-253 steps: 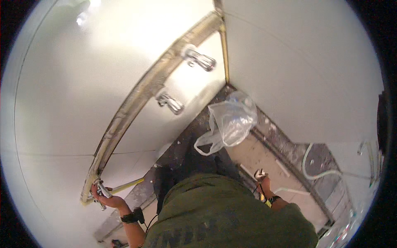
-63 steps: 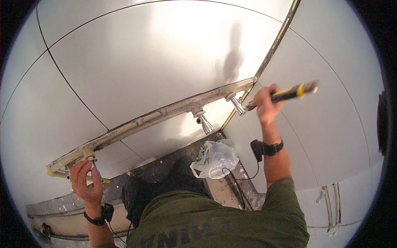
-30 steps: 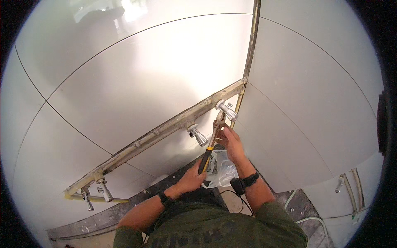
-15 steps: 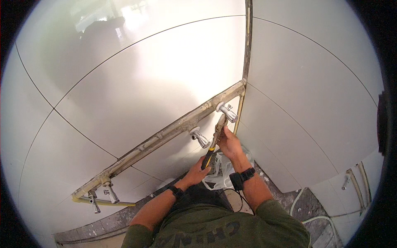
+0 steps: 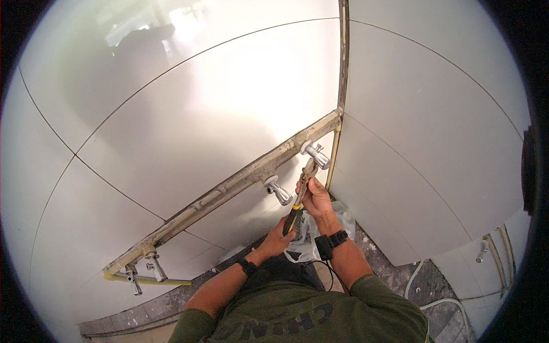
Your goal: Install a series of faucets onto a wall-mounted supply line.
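Note:
My left hand [image 5: 277,239] is wrapped round the black-and-yellow handle of a pair of pliers [image 5: 303,187]. My right hand [image 5: 317,201] grips the same pliers higher up, with thumb and fingers about the metal part near the head. The jaws reach up to the underside of a chrome angle valve [image 5: 316,155] at the right end of the wall channel; whether they bite on it I cannot tell. Just left of the pliers, a second chrome valve [image 5: 278,191] sticks out from the wall.
A mortar-filled channel [image 5: 223,186] slants across the white tiled wall. Two more valves [image 5: 155,268] stand at its lower left, above a yellow pipe [image 5: 174,282]. Beneath my hands lies a clear plastic bag [image 5: 306,246]. A pale hose [image 5: 452,303] runs over the floor at right.
My right hand's fingers have shifted on the pliers, now curling more round the metal near the head. My left hand keeps its hold on the handle. The view has moved slightly.

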Motion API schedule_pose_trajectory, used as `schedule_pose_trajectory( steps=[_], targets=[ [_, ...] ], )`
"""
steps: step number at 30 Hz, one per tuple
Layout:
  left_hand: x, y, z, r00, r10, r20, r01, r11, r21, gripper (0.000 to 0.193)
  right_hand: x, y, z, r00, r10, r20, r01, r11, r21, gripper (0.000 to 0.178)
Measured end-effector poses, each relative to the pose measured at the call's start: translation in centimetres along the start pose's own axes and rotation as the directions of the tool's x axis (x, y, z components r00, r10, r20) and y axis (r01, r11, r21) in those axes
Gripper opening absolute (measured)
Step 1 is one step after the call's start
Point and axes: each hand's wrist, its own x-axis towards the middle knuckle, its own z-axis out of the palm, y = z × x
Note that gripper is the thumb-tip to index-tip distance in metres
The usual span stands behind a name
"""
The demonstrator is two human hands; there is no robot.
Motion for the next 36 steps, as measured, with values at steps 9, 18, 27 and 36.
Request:
schedule_pose_trajectory(
  steps=[9,18,27,36],
  targets=[
    [0.1,-0.3,0.0,0.995,0.036,-0.089,-0.039,0.999,-0.029,0.051,0.2,0.6,0.5,0.996,0.047,0.074,-0.054,0.994,0.092,0.036],
    [0.2,-0.2,-0.6,0.997,0.034,-0.062,-0.039,0.995,-0.087,0.051,0.2,0.4,1.6,0.997,0.065,0.033,-0.068,0.993,0.096,0.041],
    [0.0,0.2,-0.1,0.999,-0.013,-0.049,0.009,0.996,-0.088,0.054,0.2,0.8,0.2,0.991,0.131,-0.019,-0.132,0.991,-0.032,0.040],
    [0.1,-0.1,-0.2,1.000,0.023,-0.015,-0.024,0.990,-0.142,0.054,0.7,1.3,-0.4,0.994,0.079,0.069,-0.083,0.995,0.058,0.038]
  ],
)
